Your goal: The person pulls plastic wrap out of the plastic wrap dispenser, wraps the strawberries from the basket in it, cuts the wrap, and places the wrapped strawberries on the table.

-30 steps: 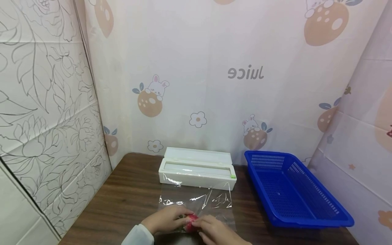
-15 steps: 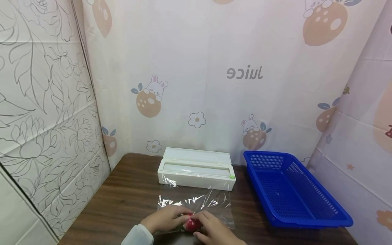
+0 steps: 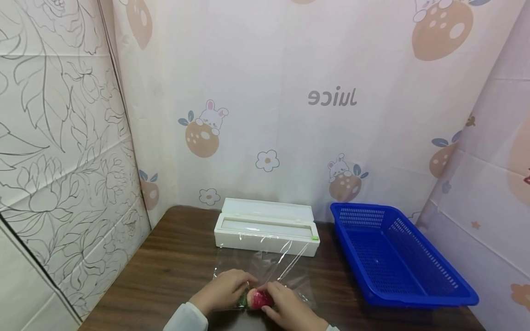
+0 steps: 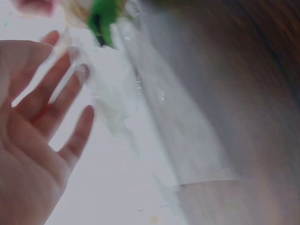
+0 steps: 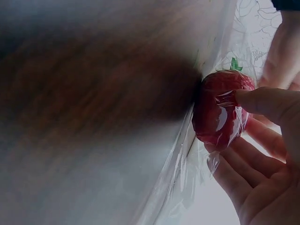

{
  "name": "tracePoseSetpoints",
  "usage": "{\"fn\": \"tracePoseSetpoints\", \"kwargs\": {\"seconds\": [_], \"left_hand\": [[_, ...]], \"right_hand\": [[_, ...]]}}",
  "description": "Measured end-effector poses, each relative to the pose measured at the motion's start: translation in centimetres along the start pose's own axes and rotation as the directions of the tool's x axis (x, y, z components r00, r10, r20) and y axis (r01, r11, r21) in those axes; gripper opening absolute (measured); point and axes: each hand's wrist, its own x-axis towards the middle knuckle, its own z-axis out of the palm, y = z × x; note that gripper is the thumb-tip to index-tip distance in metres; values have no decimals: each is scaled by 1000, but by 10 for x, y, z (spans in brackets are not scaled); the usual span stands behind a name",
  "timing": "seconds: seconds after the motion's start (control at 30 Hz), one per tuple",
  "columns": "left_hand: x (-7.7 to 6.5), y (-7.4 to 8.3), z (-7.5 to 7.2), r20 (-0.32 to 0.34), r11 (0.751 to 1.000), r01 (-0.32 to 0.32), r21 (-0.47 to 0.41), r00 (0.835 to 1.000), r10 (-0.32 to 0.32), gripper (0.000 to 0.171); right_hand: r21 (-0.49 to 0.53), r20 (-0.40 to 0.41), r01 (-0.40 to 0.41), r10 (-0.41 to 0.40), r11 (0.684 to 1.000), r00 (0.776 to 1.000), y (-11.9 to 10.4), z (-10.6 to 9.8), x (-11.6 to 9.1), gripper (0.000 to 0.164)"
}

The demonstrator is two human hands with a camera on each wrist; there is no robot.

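A red strawberry (image 3: pixel 260 299) with a pale top and green leaves lies at the table's front, with clear cling film wrapped round it in the right wrist view. My right hand (image 3: pixel 287 307) holds it between thumb and fingers. My left hand (image 3: pixel 225 289) is close by its leafy end, over the film; in the left wrist view its fingers (image 4: pixel 77 136) are spread and nearly straight, with nothing gripped. The cling film (image 3: pixel 265 264) stretches from the white dispenser box (image 3: pixel 265 241) to the strawberry, pulled into creases.
Behind the film the dispenser's lid (image 3: pixel 267 210) stands raised, and a green slider (image 3: pixel 315 238) sits at its right end. A blue plastic basket (image 3: pixel 360 271) stands on the right of the brown wooden table (image 3: pixel 165 262). Patterned sheets hang behind and at both sides.
The strawberry has turned so that its pale top and leaves show on the left. My left hand's fingers have come away from it. The film is now drawn into diagonal creases.
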Motion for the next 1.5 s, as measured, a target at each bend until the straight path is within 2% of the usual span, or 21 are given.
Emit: {"fn": "tracePoseSetpoints", "kwargs": {"seconds": [0.1,0.17,0.2,0.27,0.4,0.47,0.73,1.07,1.3,1.4,1.5], "left_hand": [[-1,9,-4,-106,992,-92,86,989,101,19],[-2,15,-6,-128,984,-137,115,980,151,20],[-3,18,-6,-118,983,-137,123,981,152,20],[-3,21,-6,-85,985,-121,125,988,132,23],[-4,22,-2,-22,995,-44,87,999,46,30],[-5,21,1,-16,998,-19,62,1000,20,33],[-6,16,9,-15,1000,18,3,1000,-18,47],[-1,10,8,8,996,74,-42,997,-74,39],[2,5,9,42,992,105,-68,994,-102,35],[4,2,10,49,992,110,-68,993,-107,33],[6,-1,11,48,992,105,-64,994,-102,33]], "right_hand": [[-15,-3,5,-5,1000,1000,0,0,2,33],[-20,-8,8,-8,1000,1000,0,0,3,32],[-18,-7,5,-5,1000,1000,0,-1,3,31],[-7,-4,-5,5,1000,1000,0,-1,4,31],[16,22,-44,43,999,999,1,-3,6,32],[23,34,-57,56,998,998,2,-2,6,35],[53,99,-94,88,994,991,4,0,3,49],[2,104,-104,103,995,989,9,0,5,52],[26,135,-131,126,991,983,17,1,5,54],[20,132,-131,127,991,983,20,0,3,53],[-34,98,-114,116,993,988,22,0,3,52]]}}
